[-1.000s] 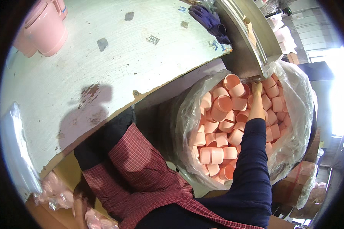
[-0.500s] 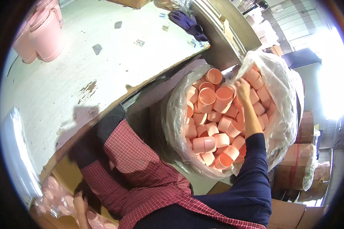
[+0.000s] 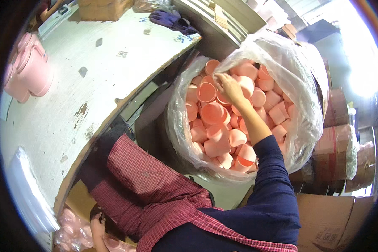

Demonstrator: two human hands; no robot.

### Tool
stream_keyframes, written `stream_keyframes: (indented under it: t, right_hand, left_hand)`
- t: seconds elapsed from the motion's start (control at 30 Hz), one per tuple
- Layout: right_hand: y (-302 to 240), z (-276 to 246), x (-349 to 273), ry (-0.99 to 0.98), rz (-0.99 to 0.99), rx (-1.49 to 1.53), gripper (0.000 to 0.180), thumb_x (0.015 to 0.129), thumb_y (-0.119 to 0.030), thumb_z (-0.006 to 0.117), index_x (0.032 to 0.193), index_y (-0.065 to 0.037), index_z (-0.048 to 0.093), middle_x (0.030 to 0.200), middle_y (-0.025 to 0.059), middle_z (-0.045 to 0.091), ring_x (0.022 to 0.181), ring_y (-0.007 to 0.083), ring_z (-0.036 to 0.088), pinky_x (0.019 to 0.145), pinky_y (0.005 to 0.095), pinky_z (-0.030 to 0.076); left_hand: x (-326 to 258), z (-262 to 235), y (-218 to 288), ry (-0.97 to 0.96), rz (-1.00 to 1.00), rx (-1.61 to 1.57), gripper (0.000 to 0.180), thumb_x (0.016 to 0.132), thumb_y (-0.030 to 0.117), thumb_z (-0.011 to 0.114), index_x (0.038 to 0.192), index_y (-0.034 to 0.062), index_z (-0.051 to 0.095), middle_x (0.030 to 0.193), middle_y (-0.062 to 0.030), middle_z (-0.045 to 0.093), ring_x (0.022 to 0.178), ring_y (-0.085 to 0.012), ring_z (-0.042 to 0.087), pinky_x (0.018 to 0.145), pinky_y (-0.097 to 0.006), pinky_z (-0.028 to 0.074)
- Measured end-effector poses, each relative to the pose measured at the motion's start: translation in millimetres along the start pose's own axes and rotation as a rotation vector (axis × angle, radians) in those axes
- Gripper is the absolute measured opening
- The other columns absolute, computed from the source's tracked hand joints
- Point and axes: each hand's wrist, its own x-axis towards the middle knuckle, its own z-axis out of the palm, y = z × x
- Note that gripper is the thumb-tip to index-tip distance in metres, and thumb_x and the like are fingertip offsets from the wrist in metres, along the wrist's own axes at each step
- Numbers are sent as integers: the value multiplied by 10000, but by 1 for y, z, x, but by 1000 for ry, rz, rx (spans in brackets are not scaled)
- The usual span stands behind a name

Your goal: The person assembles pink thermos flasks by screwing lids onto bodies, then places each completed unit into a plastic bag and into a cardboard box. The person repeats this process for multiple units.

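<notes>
My right hand (image 3: 230,87) reaches over a large round container of pink plastic cups (image 3: 212,112). Its fingers pinch the edge of the clear plastic bag (image 3: 250,47) that lines the container, near the far left of the heap. The short, open-topped cups lie jumbled, some upright and some on their sides. At the lower left, my left hand (image 3: 97,227) rests beside pink pieces in clear plastic wrap (image 3: 73,229), inside a cardboard box (image 3: 80,196). The fingers of that hand are partly in shadow, so their grip is unclear.
A worn white table (image 3: 113,75) runs along the left. On it stand pink lidded jugs (image 3: 34,71), dark blue gloves (image 3: 172,22), a cardboard box (image 3: 103,9) and a stack of clear plastic sheets (image 3: 29,193). Cartons (image 3: 334,145) are stacked at the right.
My right hand has moved left from among the cups to the bag's edge, drawing the plastic over part of the heap. The view has shifted. My left hand stays by the wrapped pieces.
</notes>
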Motion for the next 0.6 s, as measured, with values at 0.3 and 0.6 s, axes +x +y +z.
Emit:
stream_keyframes:
  t: [0.3, 0.6]
  right_hand:
    - [27, -165, -133, 307, 301, -993, 661, 785, -140, 689, 1413, -179, 488, 1511, 90, 402, 1432, 316, 302, 1152, 542, 221]
    - [117, -190, -253, 269, 1026, -518, 622, 865, -294, 656, 1412, -79, 453, 1215, 328, 582, 1134, 477, 564, 931, 554, 447]
  left_hand:
    - [-8, 3, -17, 112, -18, -8, 363, 779, -41, 598, 1133, -14, 675, 1133, -237, 667, 1052, -403, 632, 963, -445, 485]
    - [17, 9, -36, 128, 48, 14, 345, 806, -1, 610, 1147, -52, 632, 1153, -265, 640, 1071, -440, 599, 946, -453, 470]
